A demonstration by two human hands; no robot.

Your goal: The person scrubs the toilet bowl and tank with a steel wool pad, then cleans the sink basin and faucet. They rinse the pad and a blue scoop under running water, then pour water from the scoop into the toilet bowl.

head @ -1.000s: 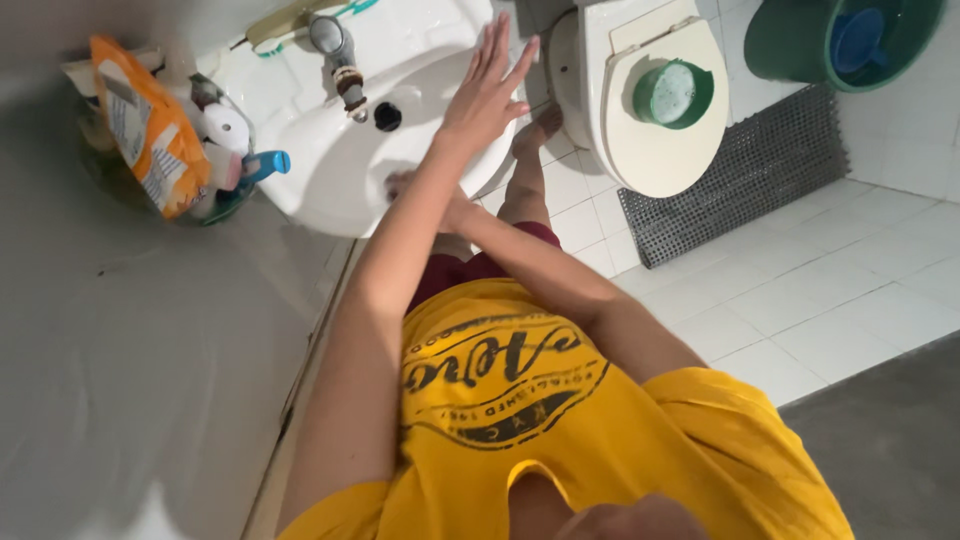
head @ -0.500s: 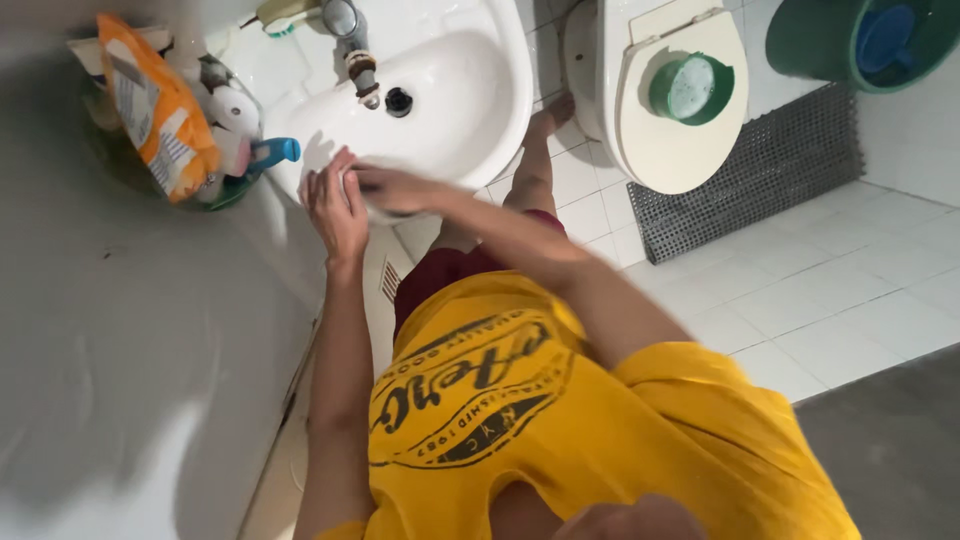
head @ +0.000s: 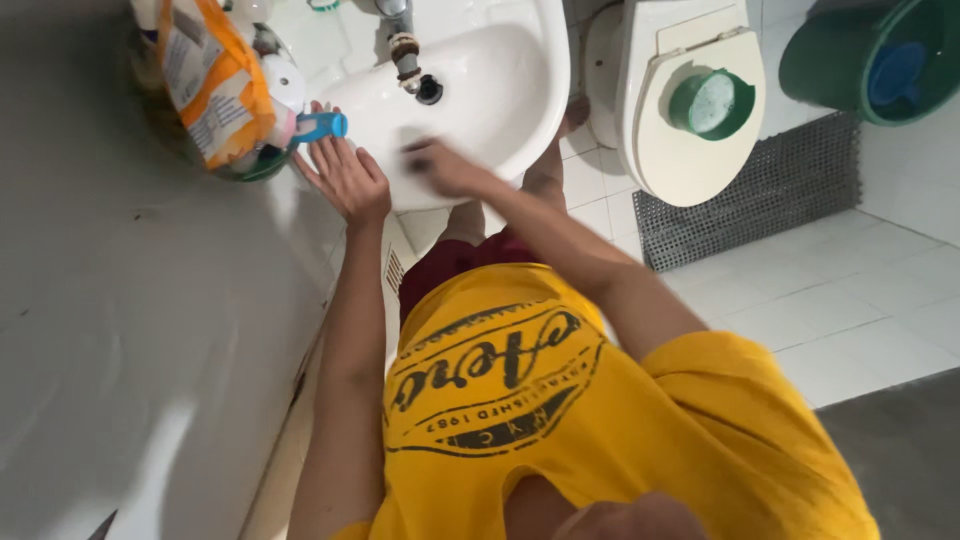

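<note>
A metal tap (head: 405, 45) overhangs the white sink (head: 500, 90); a crowded toiletries basket (head: 215, 95) sits just left. The left hand (head: 345, 175) lies open by a blue-capped tube (head: 318, 126) lying flat, cap pointing right. The right hand (head: 440, 168) presses inside the basin; I cannot tell its grip.

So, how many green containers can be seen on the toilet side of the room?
2. A small green bowl sits on the closed toilet lid. A large green bucket stands on the floor, top right, partly cut off; others may be hidden.
</note>
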